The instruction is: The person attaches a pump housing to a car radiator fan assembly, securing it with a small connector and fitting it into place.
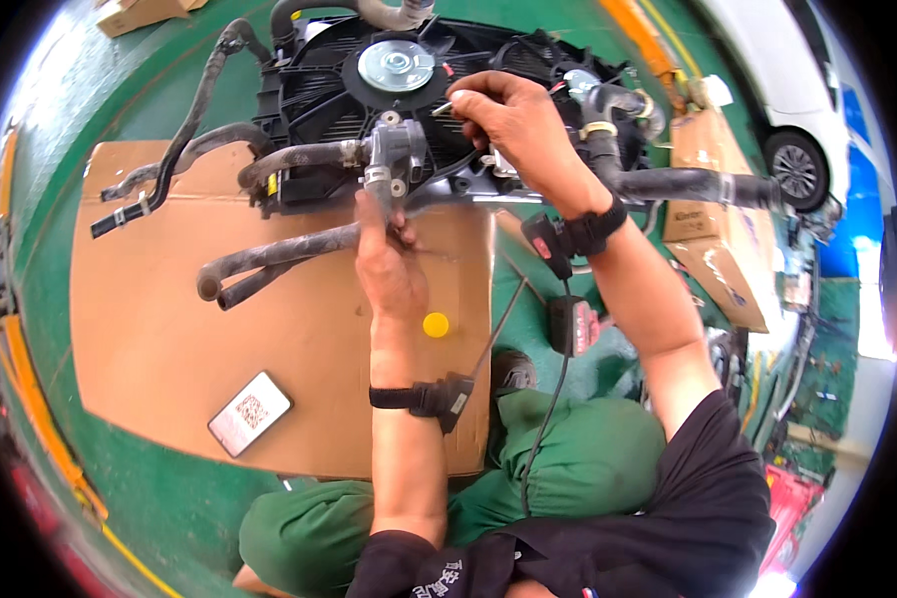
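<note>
A black radiator fan assembly (314,75) with a round silver motor hub (397,66) lies ahead of me. At its near edge is a grey coolant pump-like housing (397,148) with rubber hoses joined to it. My left hand (391,264) is closed around the lower end of this housing, where a hose meets it; part of the grip is hidden. Above the fan's near side, my right hand (513,125) pinches a short, thin, light-coloured pin (443,109) between thumb and forefinger. The pin's tip is beside the housing and apart from it.
A cardboard sheet (169,329) lies under the near hoses, bearing a phone (250,414) and a yellow disc (436,325). Dark hoses (698,186) stick out to both sides. A cardboard box (723,214) and a red-and-black power tool (573,326) are at right, a white car (782,70) beyond.
</note>
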Available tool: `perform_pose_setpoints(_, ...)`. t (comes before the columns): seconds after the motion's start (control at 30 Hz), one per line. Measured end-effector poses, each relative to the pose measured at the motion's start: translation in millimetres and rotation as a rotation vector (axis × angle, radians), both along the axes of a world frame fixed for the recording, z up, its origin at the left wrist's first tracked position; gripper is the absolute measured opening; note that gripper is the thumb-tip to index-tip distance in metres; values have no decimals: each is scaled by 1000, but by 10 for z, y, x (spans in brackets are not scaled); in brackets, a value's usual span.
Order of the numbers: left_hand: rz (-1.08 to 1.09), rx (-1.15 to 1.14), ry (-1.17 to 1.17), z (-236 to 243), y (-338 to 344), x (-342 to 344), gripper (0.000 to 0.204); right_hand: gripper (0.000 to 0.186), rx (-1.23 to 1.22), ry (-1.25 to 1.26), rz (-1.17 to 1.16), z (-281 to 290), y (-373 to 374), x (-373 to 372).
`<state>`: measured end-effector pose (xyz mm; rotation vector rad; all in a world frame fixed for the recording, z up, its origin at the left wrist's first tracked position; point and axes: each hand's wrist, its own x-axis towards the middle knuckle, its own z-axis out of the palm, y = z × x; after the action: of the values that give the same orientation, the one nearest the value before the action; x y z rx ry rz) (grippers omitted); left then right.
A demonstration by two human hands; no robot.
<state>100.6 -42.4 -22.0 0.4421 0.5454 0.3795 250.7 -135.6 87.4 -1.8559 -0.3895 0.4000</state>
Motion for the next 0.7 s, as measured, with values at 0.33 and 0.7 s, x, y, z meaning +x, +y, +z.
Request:
perform_pose_setpoints(0.33,134,-64,59,41,-5,75,27,32,-518,-662,224,243,491,416)
perform_pose_setpoints(0.7,92,-64,41,147,-8,-37,25,19,-172,-633,365,-119,490,541)
